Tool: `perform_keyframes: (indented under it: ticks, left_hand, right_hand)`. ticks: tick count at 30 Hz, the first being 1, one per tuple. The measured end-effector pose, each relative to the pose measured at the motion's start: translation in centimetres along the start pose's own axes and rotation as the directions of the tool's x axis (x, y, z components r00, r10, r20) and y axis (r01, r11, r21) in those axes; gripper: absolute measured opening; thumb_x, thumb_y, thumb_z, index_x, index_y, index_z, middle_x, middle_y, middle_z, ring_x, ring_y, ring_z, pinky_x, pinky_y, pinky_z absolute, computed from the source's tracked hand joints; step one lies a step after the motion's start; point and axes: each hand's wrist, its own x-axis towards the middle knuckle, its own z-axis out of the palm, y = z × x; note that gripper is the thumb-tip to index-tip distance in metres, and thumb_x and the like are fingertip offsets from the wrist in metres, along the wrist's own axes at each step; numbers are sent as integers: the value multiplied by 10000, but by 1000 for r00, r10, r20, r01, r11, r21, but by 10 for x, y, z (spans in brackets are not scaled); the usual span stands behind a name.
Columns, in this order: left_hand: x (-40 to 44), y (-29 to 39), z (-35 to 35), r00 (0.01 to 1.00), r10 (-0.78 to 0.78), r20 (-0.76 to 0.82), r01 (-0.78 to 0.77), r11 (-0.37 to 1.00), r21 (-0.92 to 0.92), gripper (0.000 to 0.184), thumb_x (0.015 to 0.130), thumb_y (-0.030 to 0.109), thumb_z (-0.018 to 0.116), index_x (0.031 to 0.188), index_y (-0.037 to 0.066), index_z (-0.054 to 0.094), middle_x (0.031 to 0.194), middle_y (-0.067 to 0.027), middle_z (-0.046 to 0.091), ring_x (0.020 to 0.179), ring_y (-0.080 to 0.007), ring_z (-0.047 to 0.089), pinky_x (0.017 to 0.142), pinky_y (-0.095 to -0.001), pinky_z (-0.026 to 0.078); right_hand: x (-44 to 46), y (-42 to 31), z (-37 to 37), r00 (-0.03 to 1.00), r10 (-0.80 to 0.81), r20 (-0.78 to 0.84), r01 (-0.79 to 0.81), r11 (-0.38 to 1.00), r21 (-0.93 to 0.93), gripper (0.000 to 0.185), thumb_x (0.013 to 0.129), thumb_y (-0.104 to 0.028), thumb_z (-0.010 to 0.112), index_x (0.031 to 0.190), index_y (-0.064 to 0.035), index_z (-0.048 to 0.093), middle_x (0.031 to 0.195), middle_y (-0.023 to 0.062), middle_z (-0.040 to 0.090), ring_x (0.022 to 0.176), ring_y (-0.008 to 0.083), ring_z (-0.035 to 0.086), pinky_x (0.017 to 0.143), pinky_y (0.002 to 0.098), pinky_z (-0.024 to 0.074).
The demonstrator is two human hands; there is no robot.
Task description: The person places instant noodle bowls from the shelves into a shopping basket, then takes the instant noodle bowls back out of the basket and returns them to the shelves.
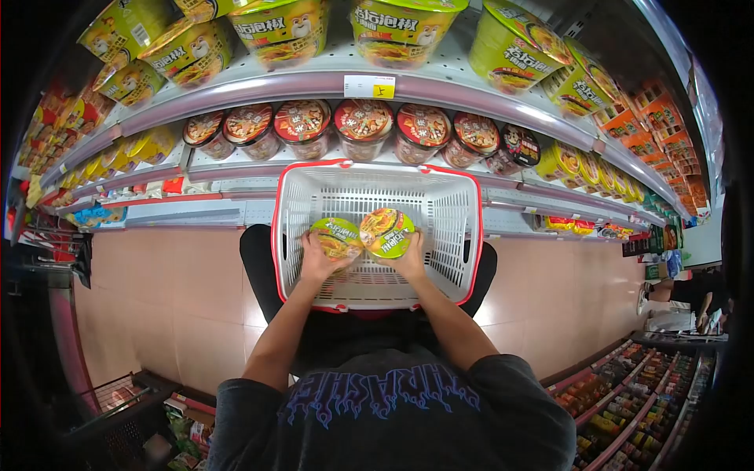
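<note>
Wide grips (315,262) (411,261) around noodle cups (339,237) (386,233)

Even light falls on the two cups (338,239) I hold, and they look fairly sharp. White glare sits on the floor (181,306) beside the basket (393,188)'s corners nearest me. The upper shelf (275,84)'s front edge bows heavily, and my view darkens to black at its sides.
</note>
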Motion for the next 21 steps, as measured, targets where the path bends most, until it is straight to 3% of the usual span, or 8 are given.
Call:
perform_keyframes:
  ticks: [2, 7, 9, 13, 15, 17, 18, 21]
  left_hand:
    - [-4, -4, 0, 1000, 19, 16, -20, 1000, 23, 1126, 435, 401, 871, 1266, -45, 257, 1245, -263, 301, 1148, -414, 393, 943, -433, 412]
    - [-10, 21, -20, 971, -144, 189, 108, 976, 189, 1203, 402, 355, 888, 1330, 0, 210, 1258, -214, 307, 1160, -392, 394, 953, -419, 412]
    - [-10, 25, -23, 976, -142, 166, 104, 970, 218, 1256, 386, 332, 895, 1366, 16, 177, 1265, -199, 307, 1167, -384, 393, 964, -411, 404]
    - [-8, 3, -19, 988, 67, 137, -76, 996, 57, 1362, 338, 280, 906, 1375, -68, 96, 1216, -249, 290, 1147, -410, 392, 989, -430, 368]
    - [-5, 1, -24, 967, 69, 246, -89, 993, 71, 1366, 336, 240, 905, 1372, -78, 73, 1214, -246, 282, 1151, -414, 385, 987, -412, 378]
    - [-7, 1, -27, 952, 78, 297, -109, 990, 90, 1369, 341, 221, 900, 1383, -52, 55, 1214, -226, 290, 1147, -399, 391, 988, -392, 381]
    - [-6, -1, -24, 938, -48, 344, -5, 989, 150, 1335, 374, 227, 893, 1384, -39, 60, 1239, -210, 288, 1167, -371, 383, 985, -378, 385]
    - [-11, -53, 10, 972, -64, 227, -67, 848, 526, 1244, 448, 305, 869, 1379, -28, 114, 1302, -190, 264, 1215, -349, 342, 1004, -352, 363]
  right_hand:
    - [-1, -1, -3, 999, -35, 40, 35, 999, -9, 980, 395, -309, 912, 1100, 12, 313, 1096, 205, 359, 1062, 360, 417, 911, 420, 398]
    - [-11, 5, -11, 983, 29, 182, -18, 998, -63, 1042, 390, -372, 904, 1143, 13, 296, 1096, 201, 362, 1065, 354, 411, 908, 413, 396]
    - [-15, 7, -14, 974, 27, 226, -16, 999, -51, 1184, 384, -372, 900, 1266, 28, 219, 1180, 229, 338, 1117, 374, 377, 956, 446, 348]
    - [-16, 28, -6, 958, -103, 269, 136, 985, -107, 1293, 416, -383, 878, 1375, 4, 101, 1291, 259, 294, 1190, 424, 302, 1008, 501, 269]
    - [-16, 31, -3, 955, -137, 264, 186, 968, -169, 1287, 432, -393, 870, 1384, -10, 93, 1294, 260, 302, 1190, 431, 300, 1007, 508, 267]
    - [-19, 19, -9, 958, -25, 287, 75, 984, -164, 1294, 445, -394, 866, 1392, -14, 70, 1327, 280, 280, 1191, 453, 305, 997, 508, 295]
    - [-21, 15, -10, 953, 36, 300, 16, 986, -169, 1298, 445, -397, 865, 1393, -13, 67, 1334, 286, 270, 1189, 459, 310, 995, 506, 303]
    - [-20, 7, -15, 927, 183, 329, -115, 970, -213, 1284, 473, -385, 858, 1398, -11, 49, 1324, 322, 251, 1197, 475, 313, 996, 504, 314]
